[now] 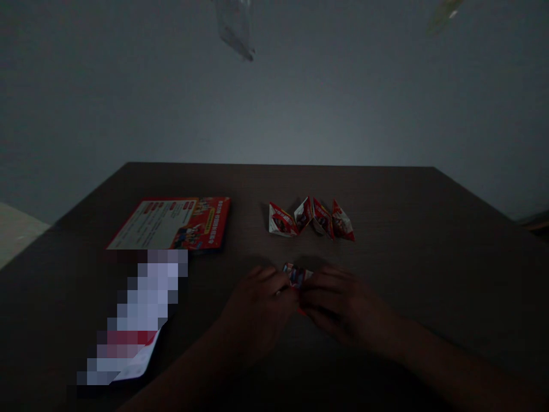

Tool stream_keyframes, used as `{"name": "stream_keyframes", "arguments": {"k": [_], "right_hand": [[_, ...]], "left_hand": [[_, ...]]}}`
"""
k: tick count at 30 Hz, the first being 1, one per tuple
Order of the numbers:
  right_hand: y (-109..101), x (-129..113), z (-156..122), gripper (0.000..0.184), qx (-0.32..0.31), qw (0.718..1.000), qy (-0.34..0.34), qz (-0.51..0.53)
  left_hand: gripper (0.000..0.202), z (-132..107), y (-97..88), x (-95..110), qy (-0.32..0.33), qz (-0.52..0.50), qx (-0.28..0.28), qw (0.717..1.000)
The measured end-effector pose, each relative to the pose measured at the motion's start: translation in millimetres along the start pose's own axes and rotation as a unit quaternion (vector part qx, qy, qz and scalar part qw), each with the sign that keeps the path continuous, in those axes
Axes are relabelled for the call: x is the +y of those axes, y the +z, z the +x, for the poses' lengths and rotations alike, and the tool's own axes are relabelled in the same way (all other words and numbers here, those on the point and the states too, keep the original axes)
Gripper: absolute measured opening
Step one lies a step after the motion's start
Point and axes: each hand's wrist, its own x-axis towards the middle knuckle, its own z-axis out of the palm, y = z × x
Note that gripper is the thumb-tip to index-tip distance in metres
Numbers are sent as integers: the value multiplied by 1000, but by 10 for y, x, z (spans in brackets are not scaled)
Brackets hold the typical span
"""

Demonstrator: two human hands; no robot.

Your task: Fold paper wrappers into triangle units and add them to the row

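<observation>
A small printed paper piece (295, 275) lies between the two hands, just above the worktop (398, 229) or resting on it; the dim light does not show which. The left hand (259, 312) meets it from the left and the right hand (347, 303) from the right, so that it sits right at the fingertips of both. The grip of each hand is closed on it: the left thumb and forefinger pinch its left side, and the bunched right fingers hold its right side, with the two hands nearly touching. Most of the paper is covered. What shows is an upper strip with blue, white and reddish print, a pale edge by the left thumb, and a bright red corner low down between the hands; its full shape cannot be told. Beyond the hands, well clear of the fingers, four folded paper pieces (283, 220) stand in an uneven row, creased into tilted, pointed forms with red, white and dark printed faces. The leftmost is the widest and shows white characters on red; the rightmost leans over to a sharp corner. Farther left lies a flat printed booklet (154, 220), with a pale panel of text beside a red illustrated section. Nearer the person, left of the left forearm, is a smartphone (138, 367) with a lit screen, mostly blurred into blocks.
</observation>
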Motion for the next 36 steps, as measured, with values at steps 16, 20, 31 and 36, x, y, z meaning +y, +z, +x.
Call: {"name": "stream_keyframes", "arguments": {"k": [16, 20, 31, 36], "right_hand": [[23, 68, 1, 14, 2, 1000, -5, -4], [43, 97, -19, 16, 34, 999, -6, 3], [63, 116, -27, 15, 44, 999, 24, -15], [63, 106, -22, 13, 60, 997, 41, -7]], "left_hand": [[17, -2, -28, 17, 3, -2, -15, 1000], [18, -20, -15, 15, -4, 3, -5, 1000], [16, -23, -13, 20, -77, 35, -11, 996], [19, -16, -42, 30, -104, 44, -16, 994]]}}
